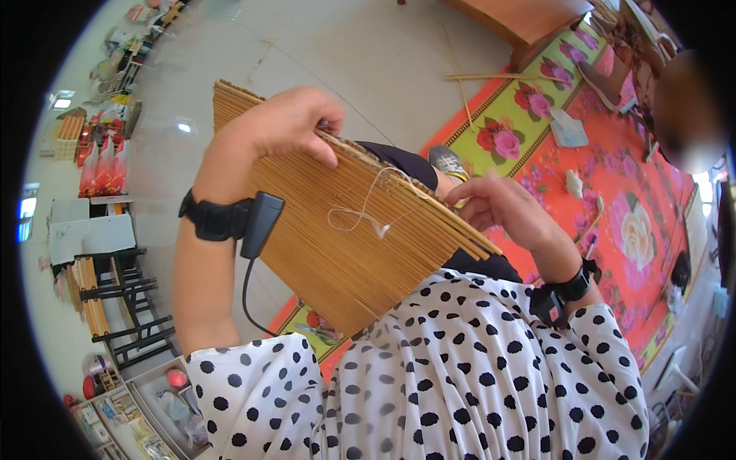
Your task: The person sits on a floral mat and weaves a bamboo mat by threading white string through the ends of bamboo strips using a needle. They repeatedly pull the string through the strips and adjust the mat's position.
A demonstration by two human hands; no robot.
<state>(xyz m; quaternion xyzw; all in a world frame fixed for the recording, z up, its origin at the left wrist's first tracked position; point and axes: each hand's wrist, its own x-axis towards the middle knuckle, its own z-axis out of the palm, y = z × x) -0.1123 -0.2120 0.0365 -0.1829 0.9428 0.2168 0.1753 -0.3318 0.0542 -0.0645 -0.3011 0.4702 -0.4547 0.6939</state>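
A flat mat of thin, straw-coloured stalks [345, 238] lies tilted over my lap, its stalks laid side by side. My left hand [284, 126] grips its upper edge, thumb on the face and fingers curled over the far side. Loose white thread [354, 213] loops across the mat near that edge. At the edge's right end, my right hand [510, 211] is bent inward with its fingers drawn together. Whatever those fingers hold is too small or hidden to make out. Several stalk ends stick out just below them.
A red floral floor mat [606, 253] spreads to the right, with loose stalks [502, 77] and paper [568, 128] on it. Another person [644, 77] sits at the upper right. A wooden table [529, 27] stands ahead; folding black frames [126, 307] and boxes line the left.
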